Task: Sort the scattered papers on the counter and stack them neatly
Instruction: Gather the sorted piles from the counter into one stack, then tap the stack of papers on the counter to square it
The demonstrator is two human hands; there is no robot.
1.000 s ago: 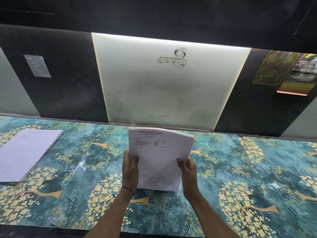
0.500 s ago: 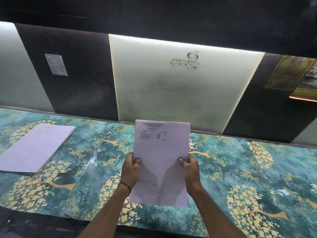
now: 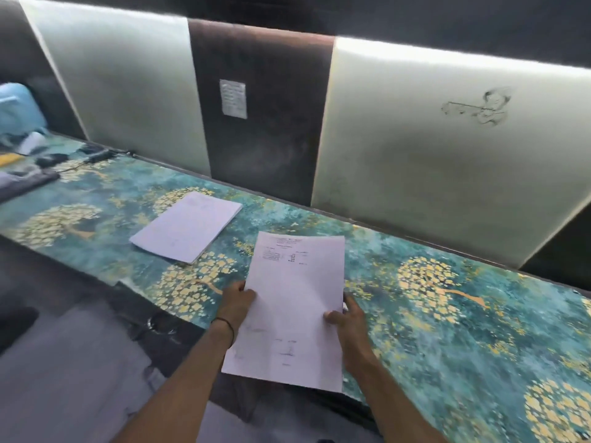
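Now the view has swung left since half a second ago. Clutter (image 3: 28,167) shows at the far left end of the counter (image 3: 447,314), and the stack (image 3: 187,227) lies flat near centre. Just to its right, the left hand (image 3: 235,303) and right hand (image 3: 347,321) each pinch a side edge of the papers (image 3: 292,310), held above the counter's front edge.

Head-worn view, facing forward and down, close above counter (image 3: 415,330)
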